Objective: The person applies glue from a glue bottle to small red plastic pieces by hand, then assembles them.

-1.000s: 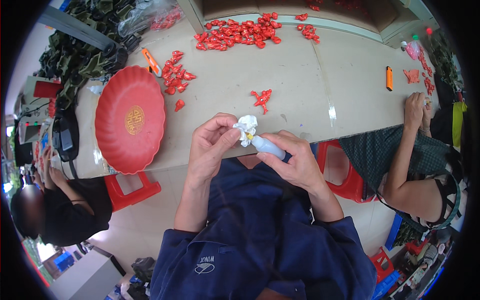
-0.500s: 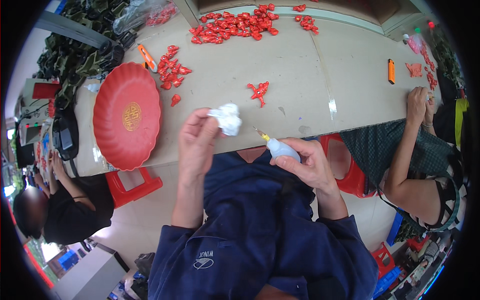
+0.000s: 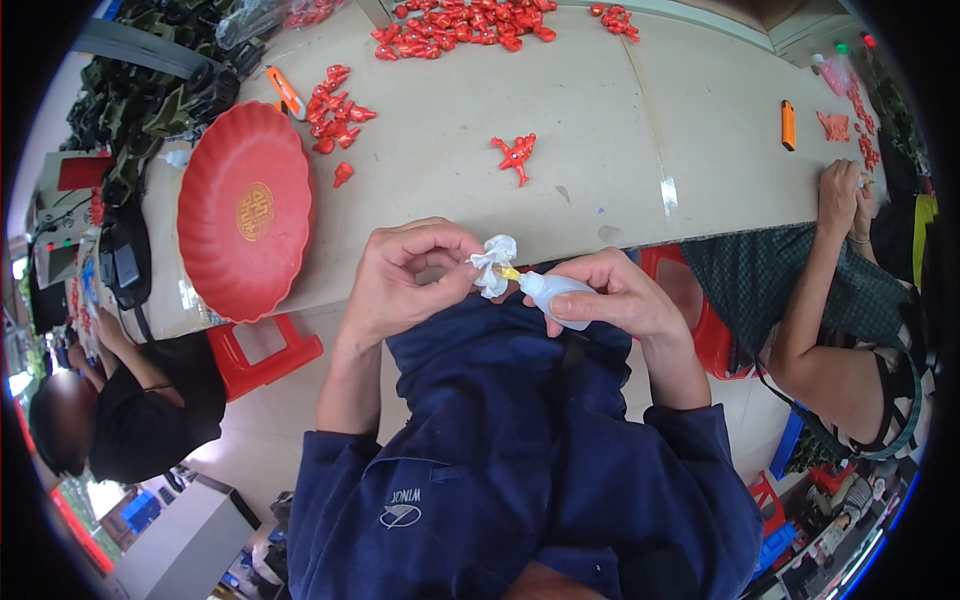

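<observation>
My left hand (image 3: 415, 270) pinches a crumpled white tissue (image 3: 493, 266) between thumb and fingers. In my right hand (image 3: 620, 293) lies a small translucent squeeze bottle (image 3: 559, 299) with a yellow tip (image 3: 511, 273), pointing left. The tissue meets that tip and covers its thin end. Both hands are at the table's near edge, over my lap. Beyond them on the table rests a red plastic figure (image 3: 515, 155) with spread limbs, touched by neither hand.
A scalloped red tray (image 3: 290, 260) stands at the left of the table (image 3: 430, 150). Small red pieces (image 3: 335, 110) and an orange cutter (image 3: 287, 93) lie behind it. More red pieces (image 3: 460, 30) are heaped at the back. An orange object (image 3: 788, 126) lies right. Co-workers sit on both sides.
My left hand has moved right and down with the tissue, bringing it onto the yellow tip. The right hand has turned the bottle slightly flatter. The view has shifted a little.
</observation>
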A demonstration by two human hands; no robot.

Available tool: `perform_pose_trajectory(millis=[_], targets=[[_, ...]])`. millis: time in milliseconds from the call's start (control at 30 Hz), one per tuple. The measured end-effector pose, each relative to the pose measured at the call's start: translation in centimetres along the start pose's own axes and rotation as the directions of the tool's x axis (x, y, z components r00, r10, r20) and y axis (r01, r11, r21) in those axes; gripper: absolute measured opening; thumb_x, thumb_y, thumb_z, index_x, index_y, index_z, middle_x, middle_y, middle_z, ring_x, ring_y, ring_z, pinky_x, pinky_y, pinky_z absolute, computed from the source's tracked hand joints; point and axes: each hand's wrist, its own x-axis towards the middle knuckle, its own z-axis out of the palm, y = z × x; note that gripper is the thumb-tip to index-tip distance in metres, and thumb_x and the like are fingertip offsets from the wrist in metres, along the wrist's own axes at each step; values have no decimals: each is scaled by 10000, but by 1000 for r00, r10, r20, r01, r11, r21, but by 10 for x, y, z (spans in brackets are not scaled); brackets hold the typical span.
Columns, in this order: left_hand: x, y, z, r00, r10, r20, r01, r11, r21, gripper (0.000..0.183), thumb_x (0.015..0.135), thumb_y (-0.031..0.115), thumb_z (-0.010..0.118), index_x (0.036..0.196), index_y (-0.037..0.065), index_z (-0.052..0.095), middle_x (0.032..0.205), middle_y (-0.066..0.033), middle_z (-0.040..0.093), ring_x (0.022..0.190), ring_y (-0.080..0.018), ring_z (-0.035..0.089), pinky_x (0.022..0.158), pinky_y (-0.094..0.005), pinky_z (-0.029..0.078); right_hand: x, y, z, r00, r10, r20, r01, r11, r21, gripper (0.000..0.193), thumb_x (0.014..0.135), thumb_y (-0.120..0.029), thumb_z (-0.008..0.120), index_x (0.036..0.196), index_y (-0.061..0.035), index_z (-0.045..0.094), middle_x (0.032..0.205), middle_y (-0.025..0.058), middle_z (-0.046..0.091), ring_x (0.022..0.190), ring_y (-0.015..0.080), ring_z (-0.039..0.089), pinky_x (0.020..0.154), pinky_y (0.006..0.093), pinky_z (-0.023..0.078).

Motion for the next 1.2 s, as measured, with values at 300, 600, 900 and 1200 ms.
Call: perform_pose_trajectory(millis=[300,600,900,1200], targets=[[-11,24,-33,921,239,-309,-158,951,265,190,677,-107,553,853,-64,610,842,-103,614,731,-134,611,640,-235,501,-19,2,-16,999,-11,50,13,999,-51,282,794,-155,604,972,63,624,739,102,652,675,114,587,617,216,413],[8,3,5,863,125,-489,3,968,252,162,757,-96,585,917,-85,608,907,-124,603,774,-152,622,688,-226,531,-18,5,-23,998,-57,-26,60,990,124,310,821,-199,606,1021,39,616,759,73,652,735,96,573,669,224,409],[20,-17,0,790,446,-421,-4,690,724,186,724,-42,650,905,0,655,866,-134,633,744,-191,627,661,-269,512,-4,5,-20,996,-85,-14,86,980,180,319,831,-202,598,1032,44,608,774,76,650,729,107,582,674,224,415],[22,14,-2,817,307,-488,105,753,650,202,727,22,664,930,18,656,866,-100,616,792,-238,582,692,-318,470,0,6,-19,992,-128,-18,129,980,152,314,828,-185,576,1022,61,590,784,97,643,745,138,589,694,249,426]])
